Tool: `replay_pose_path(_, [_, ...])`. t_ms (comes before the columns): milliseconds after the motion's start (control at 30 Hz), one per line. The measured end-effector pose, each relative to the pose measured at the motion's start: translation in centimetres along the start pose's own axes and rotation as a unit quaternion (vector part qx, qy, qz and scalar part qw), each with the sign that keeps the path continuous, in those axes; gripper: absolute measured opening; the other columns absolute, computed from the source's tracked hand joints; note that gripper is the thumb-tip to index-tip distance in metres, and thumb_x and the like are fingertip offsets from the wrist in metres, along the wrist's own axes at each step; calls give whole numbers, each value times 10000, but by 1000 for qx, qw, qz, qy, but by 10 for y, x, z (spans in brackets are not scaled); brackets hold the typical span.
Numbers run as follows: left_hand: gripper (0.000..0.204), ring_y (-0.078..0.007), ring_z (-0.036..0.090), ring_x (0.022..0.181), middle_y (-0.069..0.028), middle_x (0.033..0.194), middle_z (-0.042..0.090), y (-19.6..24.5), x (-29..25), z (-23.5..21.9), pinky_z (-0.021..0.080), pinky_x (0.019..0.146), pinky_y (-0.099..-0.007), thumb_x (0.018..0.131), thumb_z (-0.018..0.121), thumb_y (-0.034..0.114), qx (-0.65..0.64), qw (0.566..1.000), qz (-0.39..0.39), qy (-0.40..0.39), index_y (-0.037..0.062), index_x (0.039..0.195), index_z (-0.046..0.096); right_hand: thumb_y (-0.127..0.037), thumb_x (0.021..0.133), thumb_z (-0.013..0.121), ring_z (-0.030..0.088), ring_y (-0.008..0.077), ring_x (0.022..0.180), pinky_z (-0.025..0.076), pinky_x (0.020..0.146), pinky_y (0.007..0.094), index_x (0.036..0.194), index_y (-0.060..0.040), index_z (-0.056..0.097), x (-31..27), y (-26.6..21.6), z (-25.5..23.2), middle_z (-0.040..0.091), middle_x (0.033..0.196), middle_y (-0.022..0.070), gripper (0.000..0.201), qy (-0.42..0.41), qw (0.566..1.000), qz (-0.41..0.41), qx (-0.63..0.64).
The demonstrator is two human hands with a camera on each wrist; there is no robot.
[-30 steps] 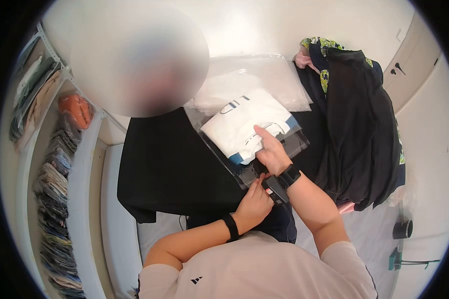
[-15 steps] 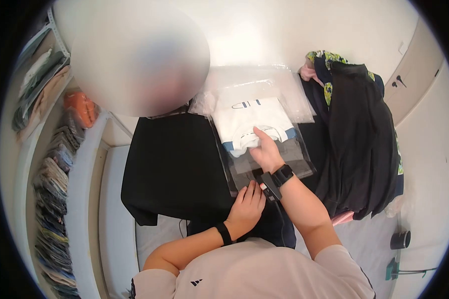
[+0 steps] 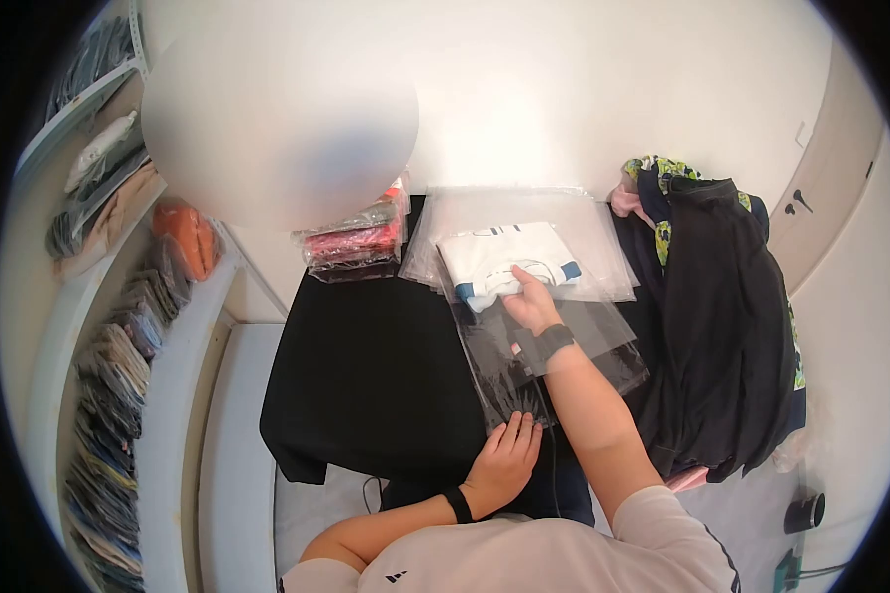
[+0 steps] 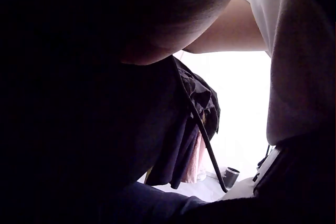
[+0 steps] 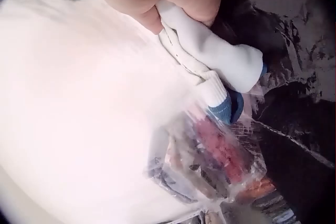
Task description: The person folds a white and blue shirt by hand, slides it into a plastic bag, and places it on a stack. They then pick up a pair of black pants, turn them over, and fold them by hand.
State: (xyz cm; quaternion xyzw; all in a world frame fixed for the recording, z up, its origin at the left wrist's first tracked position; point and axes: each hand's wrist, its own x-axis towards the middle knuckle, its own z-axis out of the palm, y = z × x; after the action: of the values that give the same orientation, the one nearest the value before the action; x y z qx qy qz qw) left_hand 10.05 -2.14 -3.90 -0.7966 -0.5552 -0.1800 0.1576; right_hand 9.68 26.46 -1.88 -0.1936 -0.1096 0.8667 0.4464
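A folded white sweatshirt [image 3: 509,259] with blue patches and dark lettering lies toward the back of the black-covered table. My right hand [image 3: 532,304] grips its near edge, thumb on top; in the right wrist view the fingers close round the thick white fabric [image 5: 226,61] beside a ribbed blue-trimmed edge. A clear plastic bag [image 3: 509,371] stretches between the hands, its film overlapping my right wrist. My left hand [image 3: 504,465] rests with extended fingers on the bag's near end, at the table's front edge. Its thumb is hidden, and the left wrist view is mostly dark.
More flat clear bags [image 3: 603,262] lie behind the sweatshirt. Packed red garments [image 3: 354,245] stand at the back left. Dark clothes [image 3: 707,346] are heaped on the right. A shelf of bagged clothes [image 3: 119,361] runs along the left. A black cable [image 3: 553,460] hangs near my right arm.
My right hand has carried the sweatshirt away from me and turned it square with the bag, whose near part now shows more. My left hand stays at the near end. The head view has tilted up.
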Motion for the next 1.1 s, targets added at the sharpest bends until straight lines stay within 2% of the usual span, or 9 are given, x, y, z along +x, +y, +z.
replay_pose_path(233, [511,-314,478,1182,-194,1244,521,0,0,1,380,964,-396,730,585,206,-14,1000,-3,14,-18,1187,543,-153,951,466,484,259,1169,386,1013,403,1259,-8,431,1,2,-5,495,1276,118,342,-51,998,-17,-24])
replay_pose_path(367, [497,-310,482,1181,-188,1238,530,-1,-4,5,395,942,-399,715,578,171,-21,999,-1,31,-20,1173,548,-211,935,509,508,255,1115,433,923,379,1253,-18,427,-26,-7,7,507,1246,146,381,40,986,71,-142])
replay_pose_path(533, [477,-281,497,1168,-161,1214,552,-20,-25,-25,390,907,-378,697,581,137,-75,997,3,-9,-2,1154,565,-84,913,504,521,260,1123,424,951,340,1313,29,352,-122,-12,-6,495,1246,194,443,-50,927,39,-370])
replay_pose_path(700, [272,-277,599,978,-114,1015,621,-68,-66,-66,463,757,-362,710,626,102,-314,944,92,34,40,974,633,-200,899,601,573,138,1011,447,886,271,1179,-28,580,-266,-50,12,633,1105,90,329,-441,569,237,-652])
replay_pose_path(767, [169,-273,616,810,-113,858,626,-97,-73,-90,489,673,-336,702,633,74,-241,967,24,75,51,869,640,-137,875,616,652,149,846,499,767,252,989,-6,670,-287,-84,28,692,902,90,182,-389,596,182,-678])
replay_pose_path(833, [108,-239,608,744,-109,809,625,-118,-55,-95,479,639,-300,775,620,121,-271,925,-225,140,45,850,636,-113,885,538,619,119,655,479,603,223,717,-11,644,-282,-100,20,642,677,60,224,-109,735,69,-665])
replay_pose_path(900, [203,-177,597,668,-97,811,636,-142,-40,-77,457,594,-268,860,584,203,-460,796,-392,36,13,921,614,-227,924,504,530,88,651,447,617,221,867,-25,594,-247,-95,-7,578,719,16,228,49,719,-72,-689])
replay_pose_path(1000, [297,-115,573,615,-75,800,644,-147,-11,-69,440,553,-252,907,543,256,-502,718,-478,-67,-13,1031,573,-234,909,541,540,93,688,441,595,236,1117,-23,491,-214,-78,-45,597,816,39,301,103,703,-88,-698])
replay_pose_path(1100, [342,-70,543,602,-42,794,622,-145,-6,-59,370,512,-198,916,511,279,-506,730,-452,-85,5,1121,512,-186,856,624,542,103,676,430,576,227,1196,11,420,-208,-76,-50,605,791,69,443,100,789,-56,-604])
